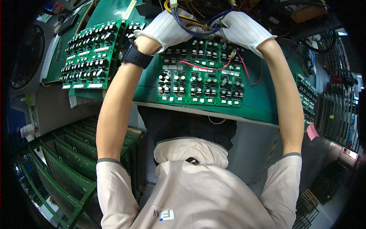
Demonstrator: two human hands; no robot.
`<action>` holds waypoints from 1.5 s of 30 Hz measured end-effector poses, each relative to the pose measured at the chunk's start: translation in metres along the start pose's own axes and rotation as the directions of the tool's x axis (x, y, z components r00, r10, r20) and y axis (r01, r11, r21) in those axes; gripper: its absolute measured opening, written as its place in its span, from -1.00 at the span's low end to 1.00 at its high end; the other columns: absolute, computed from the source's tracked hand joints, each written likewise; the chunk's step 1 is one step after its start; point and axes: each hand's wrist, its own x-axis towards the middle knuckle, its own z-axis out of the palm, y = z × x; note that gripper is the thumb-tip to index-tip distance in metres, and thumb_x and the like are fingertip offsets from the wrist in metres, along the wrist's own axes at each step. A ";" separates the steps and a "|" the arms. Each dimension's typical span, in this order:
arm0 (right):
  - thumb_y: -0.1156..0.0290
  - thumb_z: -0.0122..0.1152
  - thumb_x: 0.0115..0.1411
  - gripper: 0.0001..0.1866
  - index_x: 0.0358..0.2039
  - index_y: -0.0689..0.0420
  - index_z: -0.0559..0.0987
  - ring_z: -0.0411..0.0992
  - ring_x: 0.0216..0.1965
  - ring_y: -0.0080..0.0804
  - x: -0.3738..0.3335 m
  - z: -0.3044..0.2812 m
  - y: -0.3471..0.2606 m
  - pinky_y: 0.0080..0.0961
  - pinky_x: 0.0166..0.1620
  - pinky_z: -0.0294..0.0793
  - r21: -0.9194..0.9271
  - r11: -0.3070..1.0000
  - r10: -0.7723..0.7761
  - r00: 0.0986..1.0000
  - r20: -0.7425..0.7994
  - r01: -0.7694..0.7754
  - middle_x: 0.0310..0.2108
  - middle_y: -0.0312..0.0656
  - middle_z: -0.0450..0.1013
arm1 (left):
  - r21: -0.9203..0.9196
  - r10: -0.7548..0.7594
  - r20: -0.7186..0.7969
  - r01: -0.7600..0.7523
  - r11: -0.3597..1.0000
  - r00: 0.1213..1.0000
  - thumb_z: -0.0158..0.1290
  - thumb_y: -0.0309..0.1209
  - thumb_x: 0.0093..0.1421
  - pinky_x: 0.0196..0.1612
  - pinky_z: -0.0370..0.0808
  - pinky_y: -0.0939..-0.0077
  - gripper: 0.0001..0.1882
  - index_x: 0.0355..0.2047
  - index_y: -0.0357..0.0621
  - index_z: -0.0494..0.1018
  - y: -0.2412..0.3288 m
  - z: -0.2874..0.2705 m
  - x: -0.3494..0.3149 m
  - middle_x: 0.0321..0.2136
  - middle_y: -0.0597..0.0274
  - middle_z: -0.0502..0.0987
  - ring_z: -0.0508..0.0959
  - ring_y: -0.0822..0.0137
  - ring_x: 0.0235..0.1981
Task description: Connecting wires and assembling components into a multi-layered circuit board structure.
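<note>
My left hand (167, 30), in a white striped glove, is closed around a bundle of yellow and dark blue wires (183, 24) at the table's far side. A pale plug (173, 4) stands at the bundle's far end. Close by, my right hand (244, 31), gloved alike, pinches the dark blue wires; its fingertips are partly hidden. Below both hands lies a panel of green circuit boards (200, 82) with capacitors and white connectors. Across it runs a red wire (207, 68), ending at a small pale connector (233, 54).
A second populated board panel (91, 55) lies left on the green mat (146, 89). Dark equipment with cables (301, 15) stands at the far right. A black fan (26, 57) is at far left. Green racks (68, 160) stand lower left; more boards (306, 97) sit at right.
</note>
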 end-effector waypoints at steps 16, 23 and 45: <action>0.28 0.16 0.13 -0.70 -0.24 0.22 0.67 0.53 -0.30 0.13 0.003 -0.016 -0.019 -0.15 -0.24 0.51 0.127 0.992 -0.039 0.996 0.075 0.029 -0.33 0.15 0.56 | -0.510 -0.196 0.100 0.220 0.832 0.975 0.22 -0.29 0.20 -0.20 0.54 0.32 -0.77 -0.20 -0.15 0.63 0.015 -0.031 0.010 -0.24 0.13 0.67 0.63 0.14 -0.23; 0.29 0.11 0.17 -0.67 -0.14 0.19 0.65 0.53 -0.23 0.14 -0.003 -0.012 -0.017 -0.14 -0.13 0.54 0.183 0.982 0.030 0.997 0.072 -0.042 -0.25 0.11 0.58 | -0.550 -0.153 0.187 0.232 0.802 0.970 0.14 -0.32 0.27 -0.19 0.55 0.32 -0.78 -0.19 -0.20 0.61 0.011 -0.033 0.021 -0.25 0.09 0.66 0.62 0.11 -0.26; 0.26 0.10 0.27 -0.69 -0.15 0.22 0.62 0.54 -0.30 0.03 -0.005 0.016 0.002 -0.20 -0.20 0.52 0.170 0.955 -0.181 0.933 -0.310 0.242 -0.30 0.04 0.58 | -0.435 0.006 0.049 0.016 0.900 0.999 0.08 -0.40 0.25 -0.14 0.52 0.34 -0.79 -0.15 -0.09 0.62 0.000 -0.001 0.003 -0.24 0.16 0.63 0.59 0.15 -0.20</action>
